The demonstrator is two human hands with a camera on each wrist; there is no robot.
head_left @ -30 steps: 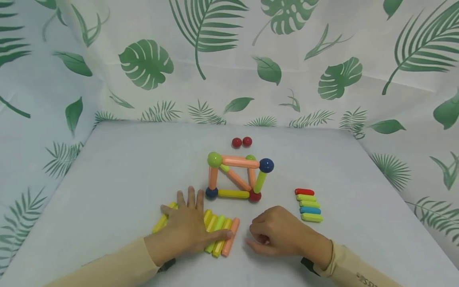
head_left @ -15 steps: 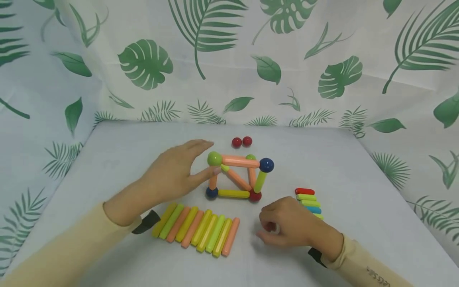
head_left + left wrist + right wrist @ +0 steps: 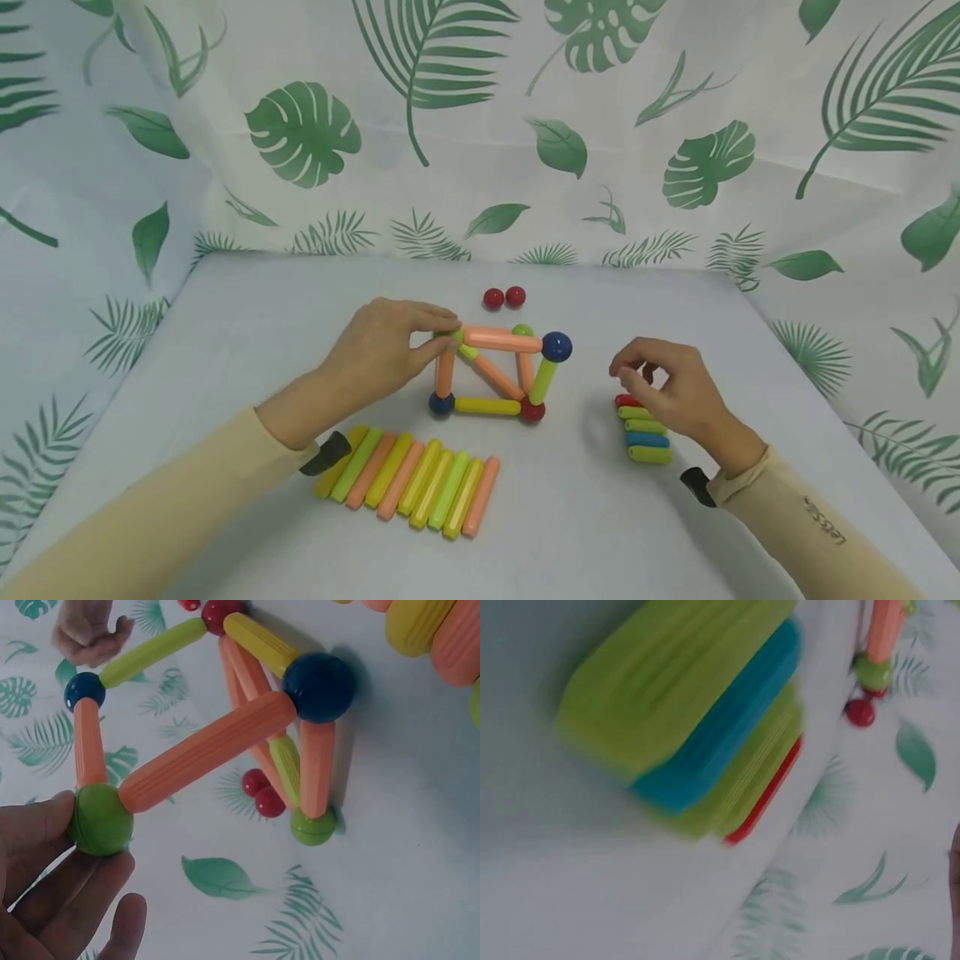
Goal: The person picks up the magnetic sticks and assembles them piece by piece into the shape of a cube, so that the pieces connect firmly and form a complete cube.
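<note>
A frame of magnetic rods and balls (image 3: 498, 337) stands mid-table. My left hand (image 3: 375, 342) pinches its upper left green ball (image 3: 101, 819) between thumb and fingers. From that ball, orange rods (image 3: 210, 750) run to a blue ball (image 3: 321, 686) at the base and to the upper blue ball (image 3: 557, 346). A red ball (image 3: 532, 409) joins the lower right corner. Over on the right, my right hand (image 3: 671, 387) hovers above a stack of short rods (image 3: 648, 439), fingers loosely bent, nothing seen in them. The right wrist view shows those rods blurred, with barely any hand.
A row of longer yellow, green and orange rods (image 3: 408, 479) lies in front of the frame. Two loose red balls (image 3: 504, 297) sit behind it. A leaf-printed cloth (image 3: 480, 125) hangs at the back of the white table (image 3: 570, 533).
My left hand has lifted off the long rods, moved up to the frame and taken hold of its green ball. My right hand has shifted right and up, over the short rods.
</note>
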